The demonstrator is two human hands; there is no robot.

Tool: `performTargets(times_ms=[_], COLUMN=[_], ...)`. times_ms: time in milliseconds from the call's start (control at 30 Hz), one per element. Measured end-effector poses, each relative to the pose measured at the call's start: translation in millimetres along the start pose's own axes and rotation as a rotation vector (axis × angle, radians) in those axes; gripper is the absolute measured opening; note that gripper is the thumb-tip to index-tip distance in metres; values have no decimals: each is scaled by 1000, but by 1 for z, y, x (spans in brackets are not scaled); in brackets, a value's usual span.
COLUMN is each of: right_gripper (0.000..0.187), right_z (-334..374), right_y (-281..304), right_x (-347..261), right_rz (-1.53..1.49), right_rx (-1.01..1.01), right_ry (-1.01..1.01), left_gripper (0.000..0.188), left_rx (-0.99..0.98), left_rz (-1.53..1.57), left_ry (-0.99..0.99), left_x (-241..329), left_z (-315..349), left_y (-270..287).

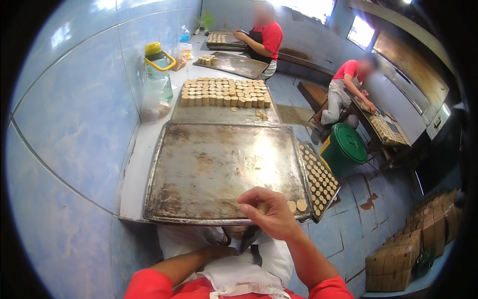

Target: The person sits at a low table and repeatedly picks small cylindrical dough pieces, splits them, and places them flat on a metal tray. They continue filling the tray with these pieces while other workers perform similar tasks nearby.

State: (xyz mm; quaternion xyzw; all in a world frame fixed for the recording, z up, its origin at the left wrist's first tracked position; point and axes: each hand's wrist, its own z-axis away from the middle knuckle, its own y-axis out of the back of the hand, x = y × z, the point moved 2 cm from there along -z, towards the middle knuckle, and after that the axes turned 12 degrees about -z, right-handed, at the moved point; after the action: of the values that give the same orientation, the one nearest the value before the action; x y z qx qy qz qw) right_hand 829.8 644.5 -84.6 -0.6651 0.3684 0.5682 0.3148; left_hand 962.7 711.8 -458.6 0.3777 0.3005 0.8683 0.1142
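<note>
Curling over the metal tray [219, 159], your right hand [269, 212] holds thumb and forefinger close; can't tell if they pinch anything. Your left hand [222, 251], by your lap, is too shadowed to read. Two dough pieces [301, 205] sit right; metal tray partly hides side tray [326, 206].

1 yellow-lidded clear jar [158, 78], upright, with yellow handle, beside blue tiled wall [69, 114]; 1 small clear-and-blue bottle [184, 35], farther back near same wall; 1 green lidded bin [350, 142], standing on blue-grey tiled floor [326, 231]; several brown cardboard boxes [393, 259], lower right; 1 co-worker [271, 41], red shirt, dark apron, far end; 1 co-worker [338, 97], red shirt, pale trousers, leaning forward; 1 bright window [360, 33], upper right
</note>
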Motion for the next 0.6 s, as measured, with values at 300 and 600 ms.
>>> performTargets(times_ms=[300,600], right_gripper=[20,18], right_z=[-38,-61], right_y=[-55,-75], right_x=[4,7], right_rz=[-3,-28], right_rx=[-229,-311], right_ry=[-118,-276], left_gripper=[44,44], left_rx=[24,283], left_rz=[70,68], left_ry=[-68,63], left_x=[6,-17], left_z=[-8,6], left_y=[4,38])
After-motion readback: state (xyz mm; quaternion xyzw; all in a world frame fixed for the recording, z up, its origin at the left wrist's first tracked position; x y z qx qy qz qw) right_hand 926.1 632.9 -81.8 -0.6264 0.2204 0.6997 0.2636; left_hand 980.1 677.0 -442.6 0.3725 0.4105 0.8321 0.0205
